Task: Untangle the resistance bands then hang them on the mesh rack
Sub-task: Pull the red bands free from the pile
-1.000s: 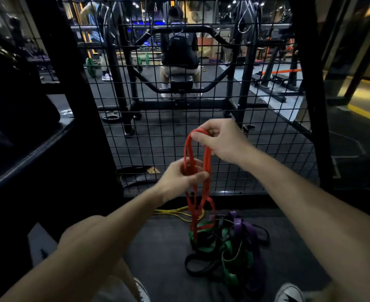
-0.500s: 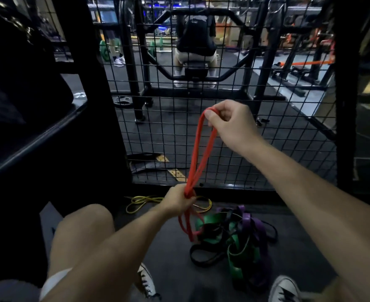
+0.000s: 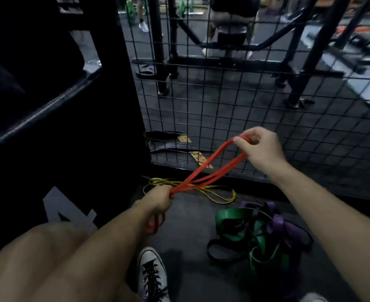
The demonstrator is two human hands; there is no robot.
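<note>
A red resistance band (image 3: pixel 210 168) stretches slantwise between both hands, clear of the floor. My left hand (image 3: pixel 159 200) grips its lower part, and a short red loop hangs below that fist. My right hand (image 3: pixel 259 149) pinches the band's upper end in front of the black mesh rack (image 3: pixel 223 118). On the dark floor lies a thin yellow band (image 3: pixel 214 192) near the rack's foot. To the right sits a tangled heap of green (image 3: pixel 234 216), purple (image 3: pixel 282 225) and black bands (image 3: pixel 221 256).
A wide black post (image 3: pixel 118 105) stands left of the mesh. My white sneaker (image 3: pixel 151 273) is on the floor below the left hand, my bare knee at the lower left. Behind the mesh are gym machine frames and a seated person.
The view has dropped toward the floor. The red band has come free of the heap and now runs slantwise; my left hand has moved left and away from the pile.
</note>
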